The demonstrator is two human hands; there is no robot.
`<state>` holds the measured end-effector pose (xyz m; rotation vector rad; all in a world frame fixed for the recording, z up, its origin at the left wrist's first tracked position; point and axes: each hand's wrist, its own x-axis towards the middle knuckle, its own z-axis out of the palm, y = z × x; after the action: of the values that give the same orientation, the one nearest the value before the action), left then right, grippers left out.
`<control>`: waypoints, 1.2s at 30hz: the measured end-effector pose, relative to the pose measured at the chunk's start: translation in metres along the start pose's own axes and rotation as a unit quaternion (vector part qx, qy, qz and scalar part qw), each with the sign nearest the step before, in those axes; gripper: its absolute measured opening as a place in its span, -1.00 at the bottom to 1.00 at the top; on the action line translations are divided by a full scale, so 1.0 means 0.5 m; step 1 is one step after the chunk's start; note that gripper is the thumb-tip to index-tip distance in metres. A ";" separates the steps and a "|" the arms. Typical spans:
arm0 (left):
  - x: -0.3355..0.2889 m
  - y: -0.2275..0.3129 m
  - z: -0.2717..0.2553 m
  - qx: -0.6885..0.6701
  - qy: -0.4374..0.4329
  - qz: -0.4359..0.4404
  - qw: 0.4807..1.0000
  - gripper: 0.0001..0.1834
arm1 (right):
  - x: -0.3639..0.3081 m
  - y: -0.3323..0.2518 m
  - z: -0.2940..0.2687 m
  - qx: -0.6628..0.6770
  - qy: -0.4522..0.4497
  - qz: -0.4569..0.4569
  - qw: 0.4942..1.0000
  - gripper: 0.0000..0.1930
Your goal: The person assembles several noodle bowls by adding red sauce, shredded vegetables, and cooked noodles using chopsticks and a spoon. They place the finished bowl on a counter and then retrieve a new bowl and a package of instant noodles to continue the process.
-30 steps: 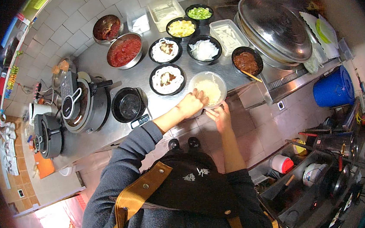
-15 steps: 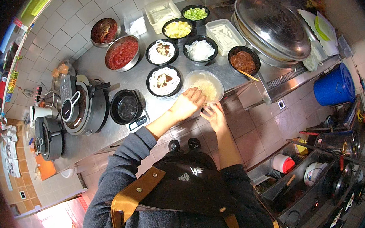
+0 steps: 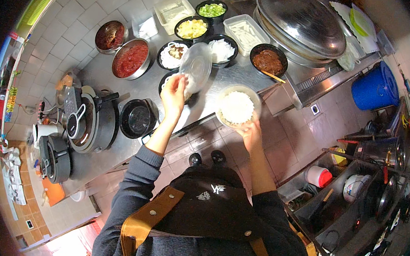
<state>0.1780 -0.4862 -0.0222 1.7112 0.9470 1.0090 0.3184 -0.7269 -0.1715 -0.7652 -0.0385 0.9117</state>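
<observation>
My left hand (image 3: 173, 96) is closed on the edge of a clear round plastic lid (image 3: 197, 64), held tilted above the counter. Behind the lid, a black bowl of white noodles (image 3: 164, 81) is mostly hidden. My right hand (image 3: 250, 128) grips the near side of a round plastic tub (image 3: 221, 117) at the counter's front edge. The tub is uncovered and holds a pale, crumbly food (image 3: 237, 106) whose kind I cannot make out. Farther back stands another black bowl of white noodles (image 3: 166, 56) with brown topping, partly overlapped by the lid.
Behind are black bowls of yellow pieces (image 3: 192, 29), green pieces (image 3: 212, 9), white slices (image 3: 221, 50) and brown sauce (image 3: 268, 59). Steel bowls of red paste (image 3: 131, 61) stand left, near an empty black bowl (image 3: 137, 118) and a round cooker (image 3: 95, 123). A domed steel lid (image 3: 302, 19) is back right.
The clear lid has come off the tub and moved left and up in my left hand. My right hand has shifted slightly right with the tub, whose contents now show uncovered.
</observation>
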 end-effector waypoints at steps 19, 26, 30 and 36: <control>-0.032 -0.384 0.206 -0.156 0.007 -0.355 0.922 -0.53 | -0.080 -0.133 -0.013 -0.059 0.031 0.028 0.997 -0.41; -0.106 -0.257 0.131 0.122 -0.158 -0.265 0.943 -0.20 | -0.033 -0.091 -0.117 -0.100 0.064 0.000 0.993 -0.38; -0.198 -0.245 0.048 0.113 -0.211 -0.237 0.942 -0.33 | 0.001 -0.069 -0.102 -0.083 -0.034 0.089 0.992 -0.38; -0.347 -0.227 -0.173 0.107 -0.132 -0.256 0.952 -0.55 | -0.061 -0.061 0.084 -0.209 -0.150 0.011 0.966 -0.44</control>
<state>0.0162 -0.5819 -0.1449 1.5971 1.2652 0.3386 0.3062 -0.7360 -0.1130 -1.0115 -0.5045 1.0500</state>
